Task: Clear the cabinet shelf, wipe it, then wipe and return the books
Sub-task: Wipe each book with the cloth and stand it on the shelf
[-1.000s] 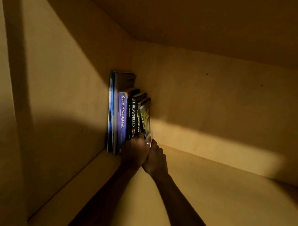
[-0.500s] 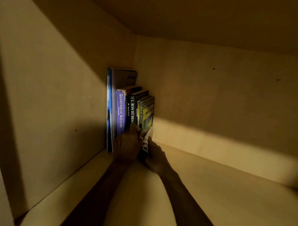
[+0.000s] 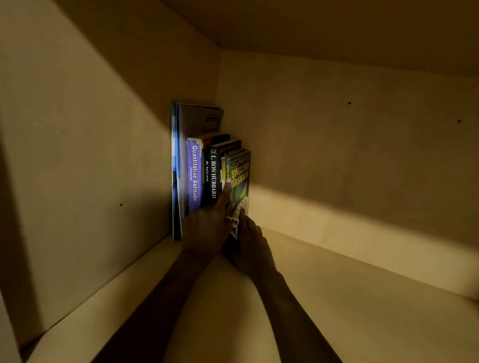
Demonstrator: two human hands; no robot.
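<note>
Standing upright in the back left corner of the cabinet shelf (image 3: 337,309), against the side wall (image 3: 83,147): a row of books (image 3: 203,174). Resting on the spines with straight fingers, one reaching up the English Grammar book (image 3: 240,176): the left hand (image 3: 208,229). Pinching a white cloth (image 3: 238,211) just beside that book, fingers curled: the right hand (image 3: 252,245).

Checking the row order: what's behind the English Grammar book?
Behind the English Grammar book only bare back wall shows. Its lower edge is covered by the right hand and cloth.
</note>
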